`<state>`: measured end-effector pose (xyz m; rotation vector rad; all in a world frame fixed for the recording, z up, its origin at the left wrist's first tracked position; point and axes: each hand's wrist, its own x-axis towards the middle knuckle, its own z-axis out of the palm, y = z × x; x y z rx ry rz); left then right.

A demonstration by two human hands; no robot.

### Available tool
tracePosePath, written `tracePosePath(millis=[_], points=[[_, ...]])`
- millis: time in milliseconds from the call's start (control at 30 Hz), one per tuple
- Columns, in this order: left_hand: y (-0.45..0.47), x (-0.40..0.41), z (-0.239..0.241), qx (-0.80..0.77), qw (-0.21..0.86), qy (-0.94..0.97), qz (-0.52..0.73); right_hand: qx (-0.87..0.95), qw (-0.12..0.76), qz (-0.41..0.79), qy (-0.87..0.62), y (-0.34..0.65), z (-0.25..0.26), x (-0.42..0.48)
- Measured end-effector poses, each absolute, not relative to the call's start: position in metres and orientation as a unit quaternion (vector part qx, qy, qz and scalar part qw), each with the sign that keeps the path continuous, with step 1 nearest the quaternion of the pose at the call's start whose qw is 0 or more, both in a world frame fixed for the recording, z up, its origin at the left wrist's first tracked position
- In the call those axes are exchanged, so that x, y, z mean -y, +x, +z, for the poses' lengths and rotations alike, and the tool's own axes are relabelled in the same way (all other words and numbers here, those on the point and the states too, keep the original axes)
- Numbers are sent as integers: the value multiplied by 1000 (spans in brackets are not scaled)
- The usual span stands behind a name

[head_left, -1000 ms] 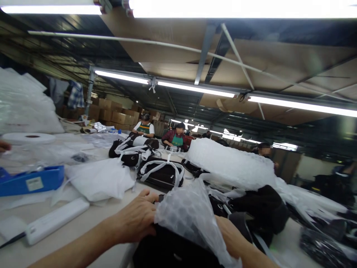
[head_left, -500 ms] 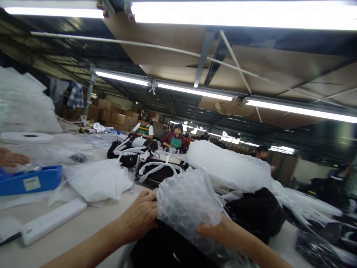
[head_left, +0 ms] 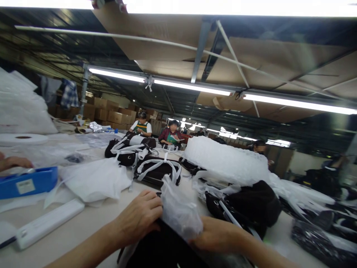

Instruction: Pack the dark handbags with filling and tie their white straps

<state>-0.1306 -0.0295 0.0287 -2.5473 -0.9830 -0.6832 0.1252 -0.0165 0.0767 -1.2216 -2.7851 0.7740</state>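
A black bag (head_left: 164, 247) lies close in front of me at the bottom of the head view. My left hand (head_left: 143, 212) is closed on the bag's upper edge. Crumpled bubble wrap (head_left: 181, 214) sticks up out of the bag's mouth between my hands. My right hand (head_left: 212, 234) grips the wrap at its right side, low down by the bag; the lower end of the wrap is hidden. To the right lies another black bag (head_left: 256, 204) with pale straps.
A white power strip (head_left: 50, 223), a blue tape dispenser (head_left: 28, 182) with another person's hand (head_left: 16, 162) beside it, and white sheets (head_left: 96, 178) lie left. Black bags (head_left: 158, 169) and a bubble wrap pile (head_left: 225, 160) stand ahead. Two people in green aprons work beyond.
The bubble wrap has sunk lower into the bag and is more crumpled. My right hand has closed in on it and moved slightly left and down. My left hand stays at the bag's edge.
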Motion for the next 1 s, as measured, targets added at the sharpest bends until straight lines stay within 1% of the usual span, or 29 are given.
tracePosePath(millis=[67,100,133,167,233,300,400,467,533,633,700,833,900,1000], points=[[-133,34,29,338,159,-894,-248,899,-87,112,-414,113,61,15],[-134,37,30,334,161,-891,-260,894,-115,64,-429,107,54,14],[-136,41,32,330,164,-889,-272,888,-127,37,-439,101,49,13],[-137,45,36,319,166,-890,-282,889,-119,29,-442,97,47,13],[-137,55,44,291,163,-898,-286,904,-74,41,-419,92,51,14],[-131,62,53,286,137,-910,-268,914,-40,89,-393,94,64,17],[-119,63,55,343,100,-912,-202,889,-48,248,-381,107,88,18],[-113,61,48,352,98,-916,-166,853,-31,342,-394,117,98,17],[-109,61,39,312,102,-928,-176,830,-15,371,-416,124,101,14],[-108,69,35,260,98,-935,-219,838,-72,315,-439,123,97,10],[-108,76,38,282,79,-933,-210,851,-91,266,-444,116,92,8],[-110,83,42,369,26,-916,-156,875,-17,230,-426,100,81,15],[-110,81,38,366,47,-916,-157,894,-7,214,-393,95,72,22],[-109,76,30,307,148,-918,-204,922,-8,156,-354,91,56,31]])
